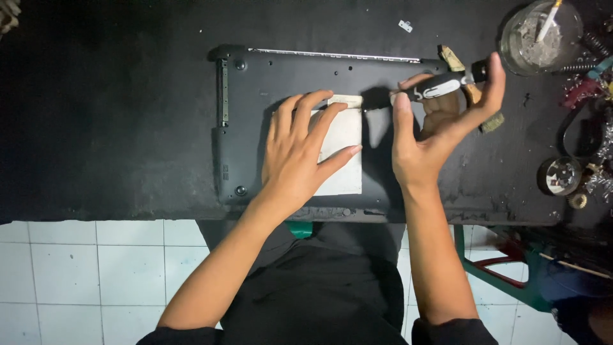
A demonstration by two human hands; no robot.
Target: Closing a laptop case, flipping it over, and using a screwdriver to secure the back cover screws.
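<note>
A black laptop (255, 83) lies upside down on the dark workbench (115, 115). On its base sits a flat white rectangular part (345, 137). My left hand (300, 153) rests flat on that part with the fingers spread. My right hand (440, 121) holds a screwdriver (440, 84) with a black and white handle sideways, palm against the handle's end. Its tip points left toward the top edge of the white part.
A round glass jar (539, 35) with a stick in it stands at the back right. Small metal parts, springs and a round tin (560, 176) crowd the right edge. A small brush (476, 96) lies behind my right hand. White floor tiles (96, 275) show below the bench.
</note>
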